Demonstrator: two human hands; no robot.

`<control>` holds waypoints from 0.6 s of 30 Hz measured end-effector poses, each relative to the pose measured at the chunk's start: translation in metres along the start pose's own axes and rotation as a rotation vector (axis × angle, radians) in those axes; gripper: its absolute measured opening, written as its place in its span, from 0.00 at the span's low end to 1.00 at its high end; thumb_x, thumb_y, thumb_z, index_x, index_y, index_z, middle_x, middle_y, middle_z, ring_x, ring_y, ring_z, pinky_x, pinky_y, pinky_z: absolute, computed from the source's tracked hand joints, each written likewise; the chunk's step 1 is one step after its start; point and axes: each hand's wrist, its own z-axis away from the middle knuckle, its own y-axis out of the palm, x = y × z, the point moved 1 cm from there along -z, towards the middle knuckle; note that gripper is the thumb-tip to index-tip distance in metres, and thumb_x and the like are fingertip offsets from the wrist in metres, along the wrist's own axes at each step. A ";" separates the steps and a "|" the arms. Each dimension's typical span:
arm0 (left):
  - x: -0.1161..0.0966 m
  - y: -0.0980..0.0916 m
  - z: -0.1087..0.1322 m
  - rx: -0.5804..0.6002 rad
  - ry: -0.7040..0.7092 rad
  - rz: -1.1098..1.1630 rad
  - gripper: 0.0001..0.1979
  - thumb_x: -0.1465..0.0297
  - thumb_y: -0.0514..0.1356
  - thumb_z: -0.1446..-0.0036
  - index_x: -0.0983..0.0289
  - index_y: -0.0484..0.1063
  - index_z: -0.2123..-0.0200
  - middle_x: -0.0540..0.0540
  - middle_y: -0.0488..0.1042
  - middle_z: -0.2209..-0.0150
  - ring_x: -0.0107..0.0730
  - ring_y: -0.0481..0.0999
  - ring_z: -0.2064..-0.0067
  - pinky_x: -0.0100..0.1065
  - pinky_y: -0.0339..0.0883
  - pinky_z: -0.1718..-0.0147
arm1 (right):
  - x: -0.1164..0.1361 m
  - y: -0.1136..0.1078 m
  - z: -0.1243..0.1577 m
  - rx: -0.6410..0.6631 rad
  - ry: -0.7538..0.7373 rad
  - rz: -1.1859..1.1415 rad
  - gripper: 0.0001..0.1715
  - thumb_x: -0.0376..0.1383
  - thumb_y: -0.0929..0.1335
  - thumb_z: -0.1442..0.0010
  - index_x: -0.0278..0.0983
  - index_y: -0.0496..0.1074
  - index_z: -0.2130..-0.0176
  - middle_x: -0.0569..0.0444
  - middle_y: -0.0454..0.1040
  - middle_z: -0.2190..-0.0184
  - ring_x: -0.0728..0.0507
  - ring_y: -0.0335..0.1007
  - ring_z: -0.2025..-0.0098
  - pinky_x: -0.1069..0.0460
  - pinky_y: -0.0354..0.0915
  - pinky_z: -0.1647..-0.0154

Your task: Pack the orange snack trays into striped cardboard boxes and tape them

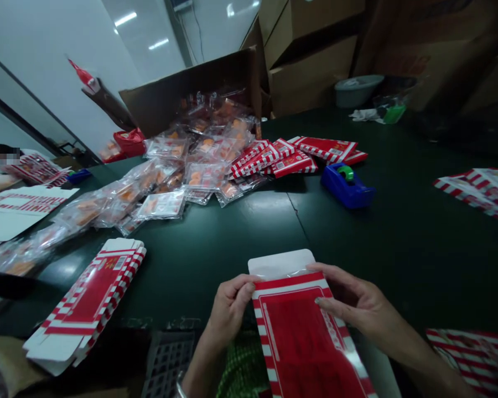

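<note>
A red box with red-and-white striped edges (299, 331) is held between my two hands at the table's near edge. Its white end flap (282, 262) stands up at the far end, and a bit of clear plastic shows at the opening. My left hand (232, 301) pinches the box's far left corner between thumb and fingers. On the right side, my right hand (352, 298) grips the box with its thumb on the red face and its fingers behind the edge. The near end of the box runs out of view.
Left lies a stack of flat striped boxes (95, 293). A heap of clear plastic packets with orange contents (199, 149) spreads from an open carton (191, 83). Behind are several striped boxes (290, 155), a blue tape dispenser (348, 185) and a basin (357, 91). A person sits far left.
</note>
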 end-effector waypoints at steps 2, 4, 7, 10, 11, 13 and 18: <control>-0.005 -0.001 0.002 0.103 -0.031 -0.052 0.19 0.55 0.56 0.38 0.63 0.80 0.64 0.54 0.79 0.66 0.37 0.74 0.62 0.33 0.66 0.61 | 0.002 0.000 0.006 -0.049 -0.035 0.121 0.17 0.48 0.71 0.44 0.43 0.77 0.56 0.53 0.81 0.59 0.40 0.78 0.59 0.48 0.75 0.60; -0.010 0.001 0.002 0.173 -0.013 -0.031 0.17 0.57 0.56 0.37 0.63 0.79 0.65 0.55 0.78 0.61 0.38 0.74 0.58 0.33 0.65 0.57 | 0.006 0.001 0.009 -0.134 -0.120 0.252 0.15 0.49 0.70 0.42 0.41 0.79 0.64 0.52 0.80 0.61 0.40 0.76 0.59 0.49 0.73 0.59; -0.010 0.007 -0.002 0.105 0.008 0.118 0.11 0.61 0.62 0.42 0.63 0.77 0.68 0.55 0.76 0.62 0.37 0.73 0.59 0.33 0.65 0.57 | 0.014 0.002 0.012 -0.253 -0.223 0.307 0.14 0.47 0.71 0.45 0.39 0.76 0.70 0.52 0.78 0.65 0.41 0.75 0.62 0.50 0.72 0.61; -0.006 0.011 -0.005 0.014 -0.042 0.323 0.10 0.66 0.66 0.47 0.59 0.74 0.60 0.50 0.74 0.66 0.32 0.71 0.63 0.30 0.65 0.63 | 0.019 0.001 0.015 -0.305 -0.219 0.212 0.14 0.45 0.73 0.47 0.42 0.74 0.61 0.54 0.78 0.67 0.43 0.75 0.66 0.52 0.72 0.68; -0.006 0.011 -0.005 0.015 -0.042 0.333 0.11 0.68 0.66 0.47 0.58 0.73 0.58 0.49 0.73 0.65 0.31 0.71 0.63 0.29 0.65 0.63 | 0.020 0.001 0.016 -0.284 -0.216 0.203 0.15 0.45 0.73 0.46 0.42 0.73 0.59 0.54 0.78 0.66 0.43 0.75 0.65 0.52 0.72 0.67; -0.011 0.012 -0.004 0.047 0.008 0.236 0.07 0.70 0.63 0.45 0.60 0.75 0.61 0.50 0.72 0.66 0.31 0.70 0.63 0.29 0.64 0.62 | 0.023 0.000 0.017 -0.198 -0.224 0.231 0.13 0.45 0.72 0.44 0.42 0.75 0.60 0.54 0.77 0.64 0.44 0.75 0.63 0.53 0.71 0.66; -0.032 0.021 0.005 0.114 0.091 0.092 0.11 0.65 0.59 0.40 0.66 0.76 0.69 0.55 0.73 0.65 0.34 0.70 0.61 0.33 0.63 0.60 | 0.034 -0.003 0.018 -0.130 -0.146 0.199 0.18 0.48 0.70 0.43 0.38 0.72 0.76 0.51 0.77 0.66 0.46 0.72 0.67 0.54 0.68 0.69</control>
